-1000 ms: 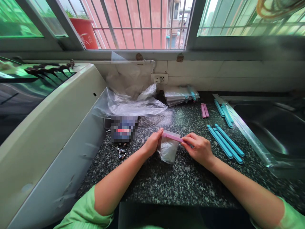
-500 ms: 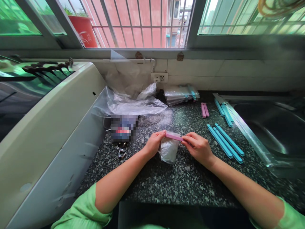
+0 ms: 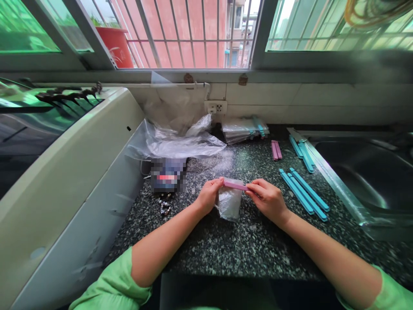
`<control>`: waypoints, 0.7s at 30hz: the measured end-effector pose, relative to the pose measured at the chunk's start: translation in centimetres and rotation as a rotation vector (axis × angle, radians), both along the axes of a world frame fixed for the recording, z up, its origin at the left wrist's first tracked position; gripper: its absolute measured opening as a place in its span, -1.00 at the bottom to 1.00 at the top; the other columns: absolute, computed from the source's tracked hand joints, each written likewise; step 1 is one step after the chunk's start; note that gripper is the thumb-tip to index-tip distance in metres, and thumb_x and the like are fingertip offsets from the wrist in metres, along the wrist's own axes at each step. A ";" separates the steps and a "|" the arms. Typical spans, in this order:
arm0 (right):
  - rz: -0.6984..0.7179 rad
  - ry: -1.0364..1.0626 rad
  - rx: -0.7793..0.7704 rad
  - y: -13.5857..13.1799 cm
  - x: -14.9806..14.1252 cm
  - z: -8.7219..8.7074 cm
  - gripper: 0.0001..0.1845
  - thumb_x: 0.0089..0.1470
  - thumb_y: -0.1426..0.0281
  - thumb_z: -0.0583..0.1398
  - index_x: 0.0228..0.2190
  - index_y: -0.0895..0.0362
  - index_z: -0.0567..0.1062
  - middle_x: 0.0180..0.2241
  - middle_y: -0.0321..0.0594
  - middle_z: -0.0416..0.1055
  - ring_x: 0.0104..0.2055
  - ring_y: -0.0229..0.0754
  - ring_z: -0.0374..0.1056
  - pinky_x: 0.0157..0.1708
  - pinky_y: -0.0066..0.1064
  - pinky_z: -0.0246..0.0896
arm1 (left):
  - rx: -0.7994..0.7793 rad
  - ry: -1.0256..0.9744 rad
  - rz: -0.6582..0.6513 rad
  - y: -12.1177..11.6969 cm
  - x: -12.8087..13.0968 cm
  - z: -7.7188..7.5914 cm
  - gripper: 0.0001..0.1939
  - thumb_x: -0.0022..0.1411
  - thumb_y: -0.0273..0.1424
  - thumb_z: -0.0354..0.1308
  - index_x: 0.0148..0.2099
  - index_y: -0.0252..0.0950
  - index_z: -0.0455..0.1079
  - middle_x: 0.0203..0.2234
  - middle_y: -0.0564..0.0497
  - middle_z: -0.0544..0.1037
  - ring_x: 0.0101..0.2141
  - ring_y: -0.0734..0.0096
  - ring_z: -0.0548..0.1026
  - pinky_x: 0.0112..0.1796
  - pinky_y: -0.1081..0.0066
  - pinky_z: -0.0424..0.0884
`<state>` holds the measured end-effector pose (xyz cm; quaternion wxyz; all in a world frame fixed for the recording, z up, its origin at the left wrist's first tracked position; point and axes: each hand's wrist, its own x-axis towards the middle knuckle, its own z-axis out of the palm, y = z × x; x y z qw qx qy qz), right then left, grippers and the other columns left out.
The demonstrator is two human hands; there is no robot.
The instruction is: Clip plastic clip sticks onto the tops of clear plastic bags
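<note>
A pink bag sealing clip (image 3: 235, 185) lies across the top of a small clear plastic bag (image 3: 229, 203), just above the speckled counter. My left hand (image 3: 210, 194) pinches the clip's left end, its fingers closed at the bag's upper corner. At the clip's right end, my right hand (image 3: 266, 197) grips with thumb and fingertips. Right of my hands lie several long blue sealing clips (image 3: 305, 193) side by side. Two short pink clips (image 3: 276, 150) rest farther back.
Loose clear plastic sheeting (image 3: 180, 144) covers the back left, near a pixelated dark item (image 3: 167, 176) and a beaded bracelet (image 3: 165, 203). A stack of plastic bags (image 3: 243, 129) sits by the wall. More blue clips (image 3: 301, 153) lie beside the sink (image 3: 364, 172). A white appliance (image 3: 80, 168) borders the left.
The whole view has shifted very slightly. Both hands keep the same hold on the pink clip and the bag.
</note>
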<state>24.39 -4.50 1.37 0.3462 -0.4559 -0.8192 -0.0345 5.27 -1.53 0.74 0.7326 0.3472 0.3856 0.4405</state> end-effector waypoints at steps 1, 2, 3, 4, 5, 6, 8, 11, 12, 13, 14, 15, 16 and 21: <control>0.000 0.004 -0.001 0.0 0.0 0.0 -0.85 0.09 0.41 0.11 -0.35 0.13 0.49 -0.44 -0.20 0.41 -0.42 -0.25 0.34 -0.42 -0.45 0.28 | 0.003 -0.003 0.006 0.0 0.0 0.1 -0.58 -0.22 -0.09 0.29 -0.51 -0.40 0.41 -0.66 0.04 0.43 -0.61 0.51 0.29 -0.48 0.47 0.16; 0.000 0.007 0.000 0.0 0.0 0.0 -0.85 0.09 0.41 0.11 -0.35 0.13 0.49 -0.43 -0.20 0.41 -0.42 -0.25 0.34 -0.43 -0.45 0.28 | 0.006 -0.006 0.012 0.0 0.0 0.1 -0.59 -0.22 -0.10 0.29 -0.51 -0.39 0.41 -0.65 0.04 0.43 -0.60 0.51 0.29 -0.47 0.47 0.17; 0.001 0.011 0.002 0.0 0.0 0.0 -0.85 0.09 0.41 0.11 -0.35 0.13 0.49 -0.44 -0.20 0.41 -0.42 -0.25 0.34 -0.43 -0.45 0.28 | 0.008 -0.011 0.016 0.0 0.0 0.1 -0.60 -0.21 -0.11 0.29 -0.51 -0.39 0.41 -0.65 0.05 0.44 -0.60 0.51 0.30 -0.47 0.46 0.18; 0.002 0.016 0.006 0.0 -0.1 0.0 -0.85 0.09 0.41 0.11 -0.35 0.13 0.49 -0.44 -0.20 0.41 -0.42 -0.25 0.34 -0.43 -0.45 0.28 | 0.010 -0.016 0.017 0.0 0.0 0.2 -0.61 -0.22 -0.12 0.29 -0.51 -0.39 0.42 -0.65 0.04 0.44 -0.59 0.50 0.30 -0.46 0.46 0.19; 0.004 0.019 0.010 0.0 -0.1 0.0 -0.85 0.09 0.41 0.11 -0.35 0.14 0.49 -0.44 -0.20 0.41 -0.42 -0.25 0.34 -0.43 -0.45 0.28 | 0.010 -0.018 0.017 0.0 0.0 0.2 -0.61 -0.22 -0.12 0.29 -0.51 -0.39 0.42 -0.64 0.04 0.45 -0.58 0.50 0.31 -0.45 0.46 0.20; 0.005 0.022 0.014 0.0 -0.1 0.0 -0.85 0.09 0.41 0.11 -0.35 0.14 0.49 -0.44 -0.20 0.41 -0.43 -0.25 0.34 -0.44 -0.45 0.28 | 0.012 -0.018 0.016 0.0 0.0 0.2 -0.61 -0.22 -0.12 0.29 -0.51 -0.38 0.42 -0.64 0.04 0.45 -0.58 0.49 0.32 -0.44 0.45 0.20; 0.006 0.029 0.022 0.0 -0.1 0.0 -0.85 0.09 0.42 0.12 -0.34 0.13 0.49 -0.44 -0.20 0.41 -0.43 -0.26 0.35 -0.44 -0.46 0.28 | 0.021 -0.005 0.008 0.1 0.0 0.2 -0.61 -0.21 -0.11 0.28 -0.52 -0.38 0.42 -0.63 0.02 0.46 -0.57 0.48 0.32 -0.44 0.45 0.21; 0.011 0.043 0.027 0.0 -0.1 0.0 -0.86 0.09 0.41 0.12 -0.33 0.10 0.50 -0.44 -0.21 0.41 -0.42 -0.27 0.35 -0.44 -0.46 0.29 | 0.031 0.020 0.002 0.1 -0.2 0.1 -0.59 -0.18 -0.09 0.26 -0.52 -0.39 0.42 -0.63 0.01 0.46 -0.58 0.49 0.32 -0.46 0.45 0.19; 0.015 0.053 0.025 0.0 -0.1 0.0 -0.86 0.08 0.41 0.12 -0.33 0.10 0.50 -0.43 -0.22 0.41 -0.42 -0.27 0.36 -0.43 -0.46 0.30 | 0.030 0.026 0.001 0.2 -0.2 0.1 -0.58 -0.18 -0.08 0.26 -0.51 -0.39 0.42 -0.64 0.02 0.45 -0.59 0.49 0.31 -0.48 0.46 0.18; 0.019 0.067 0.020 0.0 -0.1 -0.1 -0.86 0.08 0.40 0.13 -0.33 0.10 0.50 -0.43 -0.22 0.42 -0.41 -0.27 0.36 -0.43 -0.46 0.30 | 0.028 0.031 0.003 0.2 -0.3 0.1 -0.57 -0.18 -0.07 0.26 -0.51 -0.39 0.41 -0.65 0.02 0.44 -0.60 0.50 0.30 -0.49 0.46 0.16; 0.022 0.084 0.013 0.0 -0.2 -0.1 -0.86 0.08 0.40 0.13 -0.33 0.10 0.50 -0.43 -0.22 0.42 -0.41 -0.27 0.36 -0.42 -0.46 0.31 | 0.028 0.038 0.005 0.2 -0.3 0.0 -0.56 -0.19 -0.06 0.26 -0.51 -0.39 0.41 -0.66 0.03 0.43 -0.61 0.51 0.29 -0.51 0.47 0.15; 0.025 0.103 0.005 0.0 -0.2 -0.1 -0.87 0.08 0.40 0.14 -0.33 0.10 0.50 -0.42 -0.21 0.42 -0.40 -0.27 0.37 -0.41 -0.46 0.31 | 0.029 0.046 0.006 0.2 -0.4 0.0 -0.55 -0.20 -0.05 0.26 -0.51 -0.39 0.40 -0.67 0.05 0.41 -0.62 0.52 0.27 -0.53 0.48 0.13; 0.029 0.124 -0.003 0.1 -0.2 -0.1 -0.87 0.07 0.39 0.14 -0.34 0.10 0.50 -0.42 -0.21 0.42 -0.40 -0.27 0.37 -0.41 -0.46 0.31 | 0.033 0.056 0.008 0.3 -0.4 0.0 -0.54 -0.20 -0.03 0.25 -0.51 -0.39 0.40 -0.69 0.06 0.39 -0.64 0.54 0.25 -0.54 0.48 0.11; 0.054 0.202 -0.041 0.3 -0.4 -0.2 -0.87 0.08 0.39 0.14 -0.33 0.11 0.49 -0.41 -0.21 0.43 -0.39 -0.27 0.37 -0.39 -0.45 0.33 | 0.082 0.134 0.030 0.5 -0.7 -0.3 -0.52 -0.17 0.01 0.21 -0.51 -0.37 0.38 -0.72 0.11 0.32 -0.66 0.58 0.16 -0.57 0.49 0.05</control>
